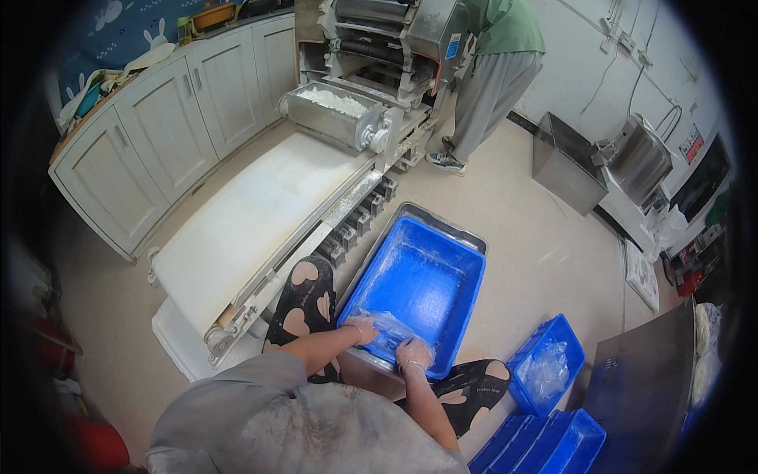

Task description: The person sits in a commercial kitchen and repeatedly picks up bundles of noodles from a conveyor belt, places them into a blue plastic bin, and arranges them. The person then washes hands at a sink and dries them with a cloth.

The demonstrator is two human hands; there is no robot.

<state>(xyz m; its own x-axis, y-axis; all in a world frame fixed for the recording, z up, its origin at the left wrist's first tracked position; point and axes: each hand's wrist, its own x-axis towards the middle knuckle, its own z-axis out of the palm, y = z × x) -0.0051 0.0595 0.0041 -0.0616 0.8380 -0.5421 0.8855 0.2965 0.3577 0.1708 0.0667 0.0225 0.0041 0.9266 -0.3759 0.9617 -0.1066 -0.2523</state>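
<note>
A large blue plastic crate point(417, 278), dusted with white powder inside, rests on a metal tray point(468, 234) between my knees. Clear plastic film or a bag point(391, 329) lies at the crate's near end. My left hand point(362, 329) grips the film near the crate's left corner. To its right, my right hand point(414, 354) has its fingers curled on the same film by the near rim. Part of the film is hidden under both hands.
A conveyor belt point(260, 207) with a flour-filled metal hopper point(331, 112) runs along the left. A person point(497, 83) stands beside the machine. To the right are a small blue crate point(568, 338) holding plastic bags, stacked blue crates point(574, 441) and a steel bin point(562, 166).
</note>
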